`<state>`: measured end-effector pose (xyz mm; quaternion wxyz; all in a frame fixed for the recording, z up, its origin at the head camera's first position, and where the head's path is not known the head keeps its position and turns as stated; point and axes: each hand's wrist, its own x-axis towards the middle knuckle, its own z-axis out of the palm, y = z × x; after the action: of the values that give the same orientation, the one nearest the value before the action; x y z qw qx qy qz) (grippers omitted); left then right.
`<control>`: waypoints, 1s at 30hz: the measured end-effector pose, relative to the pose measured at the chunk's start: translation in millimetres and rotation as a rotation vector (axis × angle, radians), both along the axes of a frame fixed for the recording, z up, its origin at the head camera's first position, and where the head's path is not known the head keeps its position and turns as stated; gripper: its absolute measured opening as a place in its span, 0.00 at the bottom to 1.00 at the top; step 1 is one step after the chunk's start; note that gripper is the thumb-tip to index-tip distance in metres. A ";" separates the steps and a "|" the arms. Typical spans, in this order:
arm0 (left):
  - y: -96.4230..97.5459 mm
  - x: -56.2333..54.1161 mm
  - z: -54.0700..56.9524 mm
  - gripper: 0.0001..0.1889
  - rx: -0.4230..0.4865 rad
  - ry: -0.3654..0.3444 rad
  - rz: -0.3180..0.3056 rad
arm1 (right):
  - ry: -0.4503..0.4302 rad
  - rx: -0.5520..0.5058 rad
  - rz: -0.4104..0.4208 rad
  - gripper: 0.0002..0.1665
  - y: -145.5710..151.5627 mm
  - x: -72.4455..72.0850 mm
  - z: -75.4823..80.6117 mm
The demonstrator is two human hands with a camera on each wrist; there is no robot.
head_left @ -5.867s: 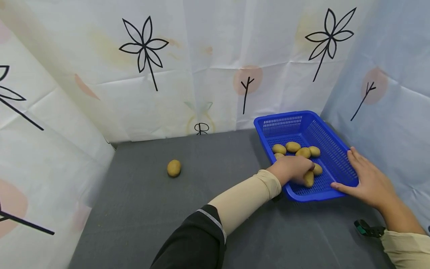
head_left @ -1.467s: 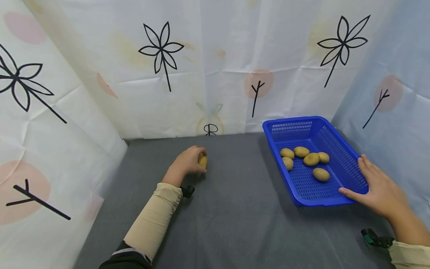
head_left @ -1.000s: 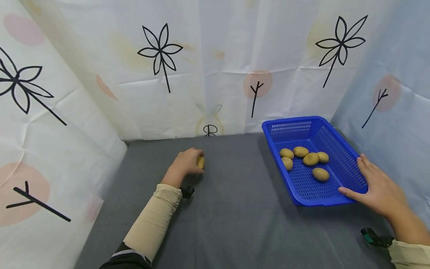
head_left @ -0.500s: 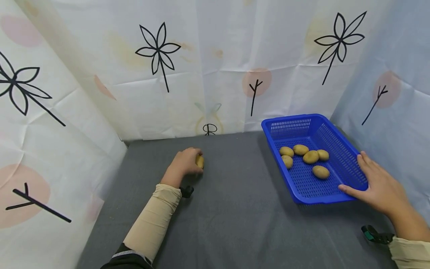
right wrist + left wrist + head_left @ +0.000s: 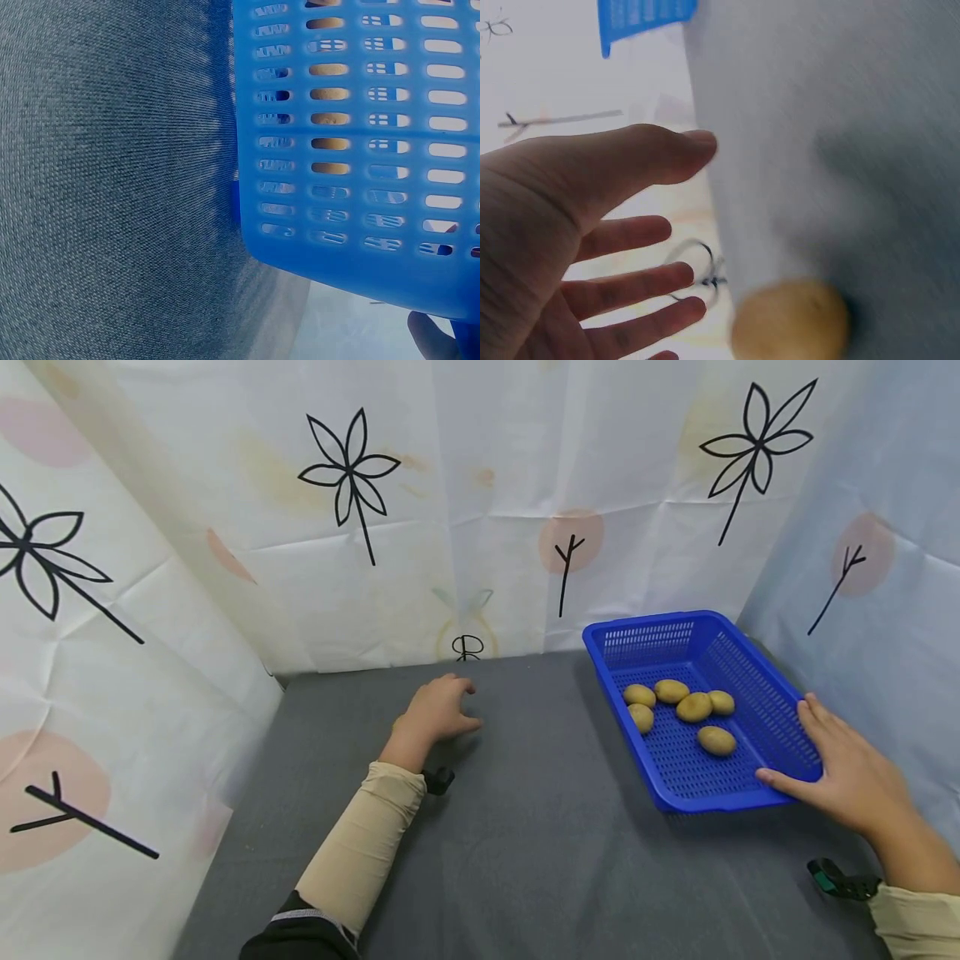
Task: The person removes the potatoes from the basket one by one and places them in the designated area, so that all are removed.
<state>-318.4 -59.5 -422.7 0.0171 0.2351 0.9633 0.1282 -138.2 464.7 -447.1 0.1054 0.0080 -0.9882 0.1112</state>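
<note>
My left hand point(image 5: 437, 712) is over the dark cloth left of the basket. Its thumb and fingers point(image 5: 641, 289) are spread with nothing between them. A potato point(image 5: 791, 322) lies on the cloth beside it, blurred in the left wrist view; in the head view the hand covers nearly all of it. My right hand point(image 5: 855, 768) grips the near right corner of a blue plastic basket point(image 5: 675, 803), thumb over the near rim and fingers along the right side. Several potatoes point(image 5: 694, 707) lie in the basket, mostly toward its left side.
Dark grey cloth point(image 5: 525, 860) covers the tabletop. White printed sheets point(image 5: 480, 527) enclose the back and both sides. The basket stands close to the right-hand sheet point(image 5: 900, 635).
Earlier my left hand took a potato from the basket and brought it left onto the cloth. It has now let go and shifted slightly right. The right hand keeps its place on the basket.
</note>
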 end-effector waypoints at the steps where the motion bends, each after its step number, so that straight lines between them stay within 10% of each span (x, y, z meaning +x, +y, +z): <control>1: 5.1 0.6 2.7 0.30 0.013 0.006 -0.014 | 0.000 -0.001 0.000 0.73 0.1 0.2 0.2; 16: 98.6 10.4 40.7 0.23 0.202 0.078 -0.296 | -0.005 0.004 -0.003 0.73 -2.3 -0.1 2.9; 30: 184.7 28.9 40.0 0.21 0.217 0.069 -0.521 | 0.009 0.005 0.019 0.75 -1.0 1.9 2.1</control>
<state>-289.5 125.1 -382.7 -0.0089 0.4793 0.8511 0.2139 -136.3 463.7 -445.1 0.1089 0.0183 -0.9878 0.1096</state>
